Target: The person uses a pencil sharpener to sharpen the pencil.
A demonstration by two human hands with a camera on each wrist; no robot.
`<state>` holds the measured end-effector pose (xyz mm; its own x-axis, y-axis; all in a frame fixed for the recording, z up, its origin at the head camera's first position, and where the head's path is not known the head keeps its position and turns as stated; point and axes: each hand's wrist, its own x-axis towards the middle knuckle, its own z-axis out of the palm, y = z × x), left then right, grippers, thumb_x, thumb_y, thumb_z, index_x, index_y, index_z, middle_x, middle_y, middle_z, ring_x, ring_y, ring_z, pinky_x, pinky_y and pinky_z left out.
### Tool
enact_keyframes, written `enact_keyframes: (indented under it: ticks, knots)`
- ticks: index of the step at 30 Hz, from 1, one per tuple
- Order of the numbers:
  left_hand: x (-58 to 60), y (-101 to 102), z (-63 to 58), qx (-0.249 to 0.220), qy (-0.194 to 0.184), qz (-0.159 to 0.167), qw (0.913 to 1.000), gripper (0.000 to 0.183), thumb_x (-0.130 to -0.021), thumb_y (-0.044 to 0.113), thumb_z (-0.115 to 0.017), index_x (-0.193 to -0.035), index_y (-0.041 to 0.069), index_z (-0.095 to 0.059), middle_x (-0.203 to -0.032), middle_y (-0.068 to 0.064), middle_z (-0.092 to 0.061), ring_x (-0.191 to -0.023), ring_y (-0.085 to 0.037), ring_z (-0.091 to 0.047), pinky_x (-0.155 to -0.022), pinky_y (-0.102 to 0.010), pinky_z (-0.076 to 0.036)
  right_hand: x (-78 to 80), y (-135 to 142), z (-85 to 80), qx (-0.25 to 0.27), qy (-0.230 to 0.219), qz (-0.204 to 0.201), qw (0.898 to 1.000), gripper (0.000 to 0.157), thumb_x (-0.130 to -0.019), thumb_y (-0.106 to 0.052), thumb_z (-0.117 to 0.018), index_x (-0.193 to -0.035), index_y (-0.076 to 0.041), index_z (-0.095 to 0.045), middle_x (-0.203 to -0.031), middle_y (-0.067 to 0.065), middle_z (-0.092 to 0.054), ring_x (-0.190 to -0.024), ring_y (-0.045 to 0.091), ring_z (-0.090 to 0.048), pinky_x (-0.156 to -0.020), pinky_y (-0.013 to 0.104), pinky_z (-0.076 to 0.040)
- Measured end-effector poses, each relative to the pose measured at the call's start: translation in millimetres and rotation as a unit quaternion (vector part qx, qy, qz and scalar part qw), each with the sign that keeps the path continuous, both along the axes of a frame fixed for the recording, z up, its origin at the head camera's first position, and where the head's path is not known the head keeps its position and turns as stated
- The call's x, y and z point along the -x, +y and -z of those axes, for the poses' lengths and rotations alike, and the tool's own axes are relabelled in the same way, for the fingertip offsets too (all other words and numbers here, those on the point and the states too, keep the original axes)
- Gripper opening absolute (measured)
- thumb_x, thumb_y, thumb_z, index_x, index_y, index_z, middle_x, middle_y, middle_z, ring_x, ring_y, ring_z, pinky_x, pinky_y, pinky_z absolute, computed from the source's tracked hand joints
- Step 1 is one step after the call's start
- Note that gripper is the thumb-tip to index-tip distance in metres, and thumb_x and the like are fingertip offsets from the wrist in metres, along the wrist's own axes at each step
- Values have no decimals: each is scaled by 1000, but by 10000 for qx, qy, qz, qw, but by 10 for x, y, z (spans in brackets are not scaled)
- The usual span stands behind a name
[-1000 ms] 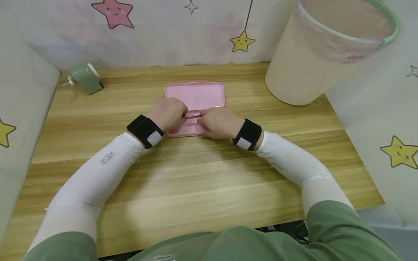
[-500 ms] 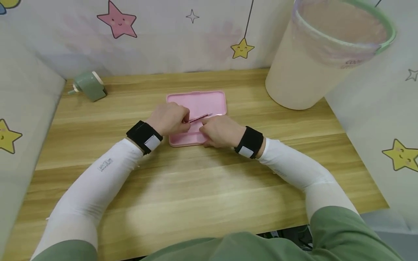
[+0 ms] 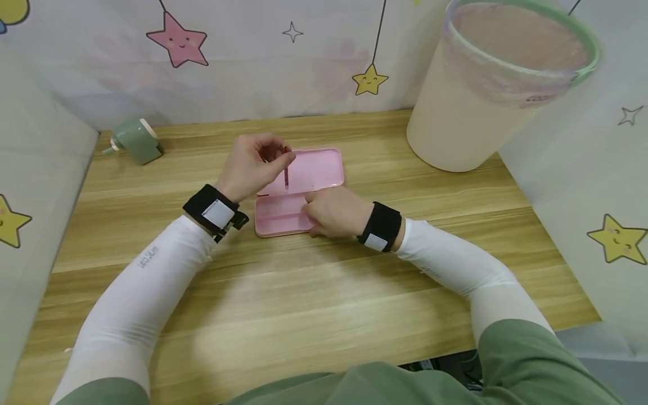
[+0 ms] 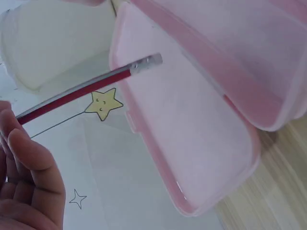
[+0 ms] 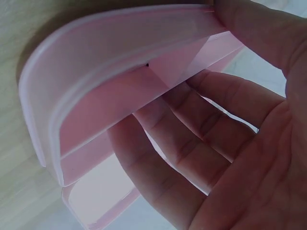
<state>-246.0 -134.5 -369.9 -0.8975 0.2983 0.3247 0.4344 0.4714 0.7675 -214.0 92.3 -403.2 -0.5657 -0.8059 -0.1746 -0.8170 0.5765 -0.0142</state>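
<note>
A red pencil [image 3: 286,175] with silver stripes is pinched in my left hand [image 3: 251,167], above the lid of a pink pencil case [image 3: 278,226]. The left wrist view shows the pencil [image 4: 79,94] with its pale eraser end pointing toward the case. The case lies unfolded, its lid [image 3: 318,169] back on the table. My right hand [image 3: 338,214] grips the right part of the case's tray; in the right wrist view the thumb is on the outer front wall and the fingers [image 5: 153,163] reach inside. A divider runs along the tray; the right hand hides part of it.
A green pencil sharpener with a crank [image 3: 135,140] stands at the back left of the wooden table [image 3: 314,304]. At the back right is a tall bin [image 3: 468,121] with a plastic liner. Star-printed sheets form walls at the back and sides.
My left hand has lifted the pencil up out of the tray and turned it from lying across the case to upright. The right hand stays on the case.
</note>
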Motion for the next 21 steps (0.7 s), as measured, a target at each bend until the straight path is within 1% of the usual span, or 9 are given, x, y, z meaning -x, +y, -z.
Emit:
enact_keyframes:
  ticks: [2, 5, 7, 9, 11, 14, 17, 19, 21]
  knots:
    - [9, 5, -38, -396, -10, -102, 9992, 13, -103, 15, -80, -101, 3, -84, -83, -6, -78, -66, -12, -62, -59, -19, -46, 1, 7, -16, 6, -102, 17, 9999, 38, -99, -43, -86, -113, -8, -80, -107, 10, -75, -96, 27, -76, -85, 47, -63]
    - [12, 14, -74, -703, -45, -157, 9974, 17, -106, 18, -78, -101, 2, -84, -79, 5, -77, -64, -10, -64, -57, -20, -48, 23, 48, -81, 173, -264, 36, 9995, 38, -101, -42, -84, -117, -8, -80, -108, 10, -78, -98, 27, -76, -89, 47, -63]
    - [6, 24, -94, -792, -25, -123, 9968, 19, -107, 18, -77, -101, 1, -84, -76, 11, -74, -63, -9, -66, -58, -20, -50, 53, 84, -159, 510, -265, 66, 9983, 39, -103, -42, -82, -121, -8, -81, -110, 10, -80, -99, 27, -77, -91, 47, -64]
    - [-9, 41, -117, -815, 20, -57, 9967, 20, -108, 17, -75, -100, 0, -83, -74, 13, -72, -63, -8, -66, -58, -20, -52, 86, 124, -254, 1072, -149, 136, 9940, 40, -104, -41, -80, -123, -6, -82, -110, 10, -82, -98, 26, -78, -90, 46, -65]
    - [-27, 66, -138, -851, 55, 39, 9964, 21, -109, 16, -74, -99, 0, -82, -74, 13, -71, -62, -7, -67, -58, -21, -52, 119, 160, -348, 1800, 111, 217, 9834, 39, -105, -39, -79, -122, -4, -81, -106, 10, -83, -93, 26, -78, -85, 44, -65]
    - [-64, 117, -168, -943, 37, 178, 9954, 21, -110, 15, -72, -99, -1, -81, -75, 11, -71, -63, -8, -68, -57, -21, -52, 176, 198, -447, 2955, 516, 393, 9531, 35, -106, -33, -78, -119, -1, -75, -95, 12, -81, -81, 27, -76, -74, 41, -62]
    - [-96, 175, -193, -1097, -32, 257, 9936, 20, -110, 14, -72, -101, -2, -80, -76, 10, -72, -63, -9, -68, -56, -22, -52, 237, 213, -489, 3684, 802, 543, 9246, 30, -107, -26, -76, -119, 0, -69, -87, 12, -78, -74, 26, -74, -68, 39, -60]
    - [-112, 213, -207, -1212, -91, 313, 9921, 21, -110, 14, -72, -102, -4, -79, -78, 6, -74, -63, -9, -69, -57, -23, -54, 266, 217, -493, 3858, 807, 627, 9169, 27, -108, -23, -74, -121, 0, -69, -86, 11, -79, -73, 24, -74, -67, 39, -59]
    - [-125, 244, -217, -1309, -135, 349, 9907, 21, -110, 14, -73, -104, -5, -80, -79, 3, -75, -64, -9, -70, -58, -23, -55, 281, 215, -486, 3863, 715, 658, 9172, 25, -109, -21, -72, -123, 0, -70, -87, 10, -80, -74, 23, -75, -68, 39, -58]
